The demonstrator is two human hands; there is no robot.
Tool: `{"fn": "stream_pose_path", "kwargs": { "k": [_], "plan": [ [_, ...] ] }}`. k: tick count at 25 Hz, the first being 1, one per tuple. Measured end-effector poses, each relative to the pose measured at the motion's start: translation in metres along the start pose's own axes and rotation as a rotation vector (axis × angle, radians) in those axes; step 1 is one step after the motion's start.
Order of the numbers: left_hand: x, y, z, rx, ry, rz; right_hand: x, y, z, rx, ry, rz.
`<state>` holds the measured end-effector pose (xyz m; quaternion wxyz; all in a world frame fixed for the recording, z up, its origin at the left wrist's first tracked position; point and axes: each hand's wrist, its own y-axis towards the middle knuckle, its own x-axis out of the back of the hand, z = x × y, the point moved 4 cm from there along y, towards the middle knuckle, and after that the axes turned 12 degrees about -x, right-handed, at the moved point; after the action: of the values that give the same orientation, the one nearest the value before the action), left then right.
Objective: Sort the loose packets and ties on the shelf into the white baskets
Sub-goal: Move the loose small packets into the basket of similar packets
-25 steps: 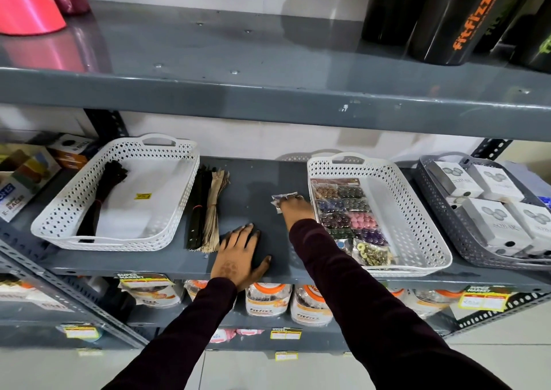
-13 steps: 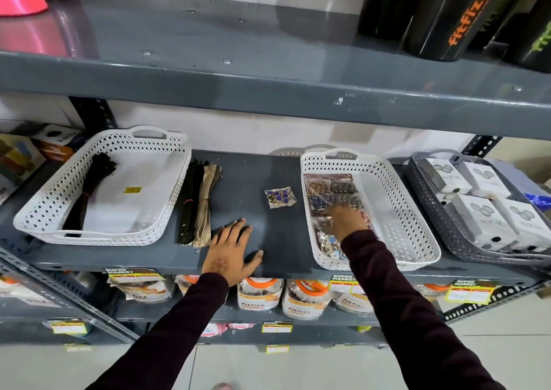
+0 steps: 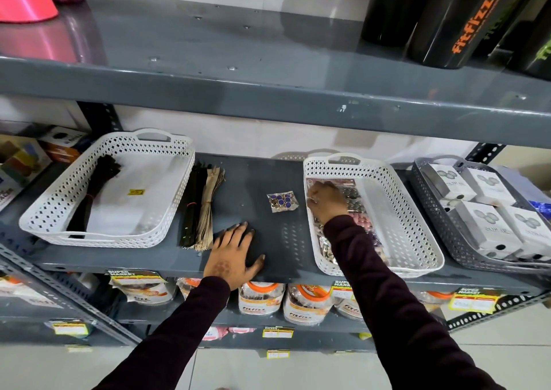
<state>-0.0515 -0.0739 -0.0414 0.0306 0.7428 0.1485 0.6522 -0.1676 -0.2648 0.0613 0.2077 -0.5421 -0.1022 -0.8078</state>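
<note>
The right basket (image 3: 417, 216) now has the right hand (image 3: 326, 203) reaching deeper toward its twelve o'clock end, fingers curled among packets; whether it grips one I cannot tell. The left hand (image 3: 234, 251) stays flat, spread. One loose packet (image 3: 281, 201) remains at the right hand's nine o'clock.

Readable markings:
- "fitfizz", orange, on the black bottle (image 3: 465, 23) at 1 o'clock, upper shelf.
- "Fitfizz" on the orange-lidded jars (image 3: 301, 303), 6 o'clock, lower shelf.
- "SUPER MARKET" on the shelf-edge price tags (image 3: 474, 300), 4 o'clock.
</note>
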Motion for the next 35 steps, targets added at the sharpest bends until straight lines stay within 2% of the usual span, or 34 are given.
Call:
{"fn": "stream_pose_path", "kwargs": {
  "k": [2, 3, 6, 8, 12, 16, 19, 22, 24, 26, 29, 30, 32, 35],
  "plan": [
    [0.0, 0.0, 0.0, 0.0, -0.005, 0.005, -0.01, 0.002, 0.037, 0.136, 0.058, -0.036],
    [0.001, 0.0, 0.0, 0.002, -0.014, 0.008, -0.025, 0.003, 0.05, 0.178, -0.024, 0.015],
    [0.001, -0.001, 0.001, -0.001, -0.037, 0.011, -0.074, 0.007, 0.056, 0.12, -0.394, 0.255],
    [0.001, -0.001, 0.0, -0.007, -0.04, 0.014, -0.087, 0.007, 0.047, 0.049, -0.486, 0.299],
    [0.003, 0.0, -0.001, -0.003, 0.0, 0.028, -0.073, -0.019, 0.051, 0.075, -0.463, 0.052],
    [0.001, 0.0, -0.002, 0.0, 0.002, 0.026, -0.049, -0.047, 0.056, 0.135, -0.457, 0.009],
    [0.001, -0.002, 0.0, -0.004, 0.002, 0.004, -0.015, -0.067, 0.057, 0.193, -0.313, -0.105],
    [0.001, -0.002, -0.001, -0.006, 0.006, -0.008, 0.022, -0.07, 0.013, 0.092, -0.175, -0.277],
    [0.0, -0.001, -0.002, -0.004, 0.016, -0.006, 0.039, -0.058, -0.035, -0.048, -0.231, -0.315],
    [0.0, 0.0, -0.002, -0.005, 0.009, -0.003, 0.036, -0.045, -0.076, -0.143, -0.336, -0.181],
    [0.0, -0.001, -0.002, -0.003, 0.005, 0.002, 0.008, -0.049, -0.103, -0.173, -0.317, 0.311],
    [0.0, -0.001, -0.002, -0.001, 0.004, 0.004, 0.003, -0.051, -0.105, -0.18, -0.294, 0.402],
    [0.002, -0.002, -0.003, 0.006, -0.001, 0.006, 0.001, -0.049, -0.104, -0.182, -0.286, 0.443],
    [0.003, -0.002, -0.004, 0.009, -0.005, 0.012, 0.001, -0.048, -0.102, -0.18, -0.322, 0.413]
  ]
}}
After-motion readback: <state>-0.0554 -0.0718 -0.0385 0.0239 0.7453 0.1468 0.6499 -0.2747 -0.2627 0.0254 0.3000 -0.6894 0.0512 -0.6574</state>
